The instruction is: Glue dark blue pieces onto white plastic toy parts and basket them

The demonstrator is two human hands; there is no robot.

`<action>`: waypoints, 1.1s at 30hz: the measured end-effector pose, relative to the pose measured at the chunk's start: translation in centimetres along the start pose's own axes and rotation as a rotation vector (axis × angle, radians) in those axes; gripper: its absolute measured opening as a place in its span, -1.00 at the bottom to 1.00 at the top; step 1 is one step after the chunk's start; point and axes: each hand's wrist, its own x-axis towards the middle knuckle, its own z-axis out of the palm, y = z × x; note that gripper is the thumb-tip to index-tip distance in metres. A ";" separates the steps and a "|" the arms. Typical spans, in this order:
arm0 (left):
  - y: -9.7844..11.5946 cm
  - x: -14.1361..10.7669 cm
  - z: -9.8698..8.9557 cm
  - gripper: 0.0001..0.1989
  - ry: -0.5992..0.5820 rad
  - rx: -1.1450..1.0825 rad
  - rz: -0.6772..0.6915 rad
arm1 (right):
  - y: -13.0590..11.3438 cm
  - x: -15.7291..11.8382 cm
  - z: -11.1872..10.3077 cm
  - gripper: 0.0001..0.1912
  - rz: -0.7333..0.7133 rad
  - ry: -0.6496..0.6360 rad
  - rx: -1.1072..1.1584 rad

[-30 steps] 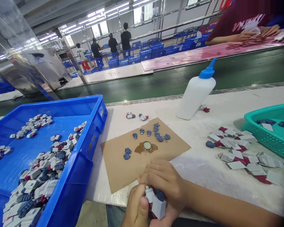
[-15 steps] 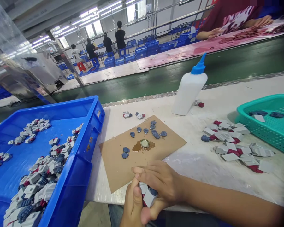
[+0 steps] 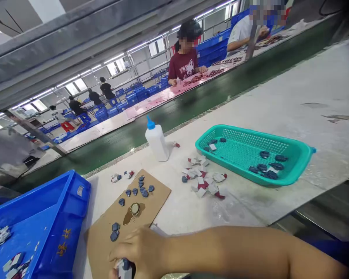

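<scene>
Near the bottom edge, my right hand is curled over a small white-and-dark-blue plastic toy part, closed on it. A fingertip at the part's left side may belong to my left hand; the rest of that hand is out of frame, so its grip is hidden. Just beyond lies a brown cardboard sheet carrying several dark-blue pieces. On the sheet, a bottle cap sits in a brown wet stain. Two assembled parts rest past its far edge.
At left stands a blue bin with assembled parts inside. A white squeeze bottle stands upright behind the cardboard. White-and-red pieces are heaped beside a green basket holding blue pieces. Across a green conveyor belt, people sit working.
The view has swung right and tilted, bringing the whole basket into frame. My hands have shifted toward the bottom left of the picture, with the left mostly out of sight. The toy part remains held.
</scene>
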 end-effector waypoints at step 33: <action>3.2 -2.2 -13.7 -0.76 -0.030 0.379 0.500 | -1.0 1.8 -4.9 -0.58 -0.054 0.170 0.551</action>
